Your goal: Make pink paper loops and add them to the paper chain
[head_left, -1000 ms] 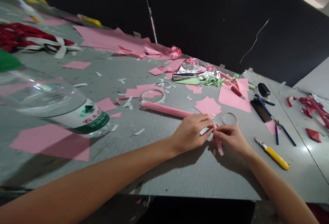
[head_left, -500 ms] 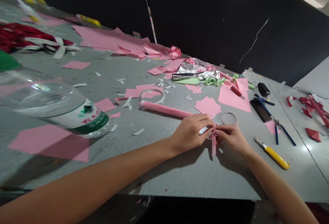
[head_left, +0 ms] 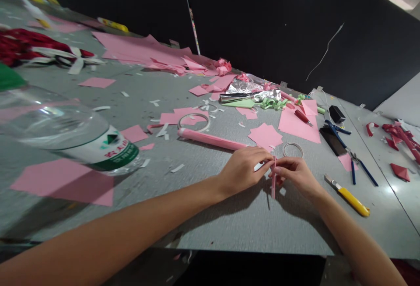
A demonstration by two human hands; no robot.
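Clear plastic dominates the far left: a water bottle [head_left: 65,135] lies on its side on the grey table [head_left: 229,220], whether there is water inside cannot be told, with a pink sheet [head_left: 65,181] right beside it. Bare tabletop runs open along the near edge. At centre, the left hand [head_left: 244,168] and right hand [head_left: 293,173] meet, fingertips pinching a narrow pink paper strip [head_left: 273,183] that hangs down toward the table. Just behind sit a pink rolled tube [head_left: 210,139] and a tape ring [head_left: 293,150]. Right: a yellow utility knife [head_left: 349,195], alone.
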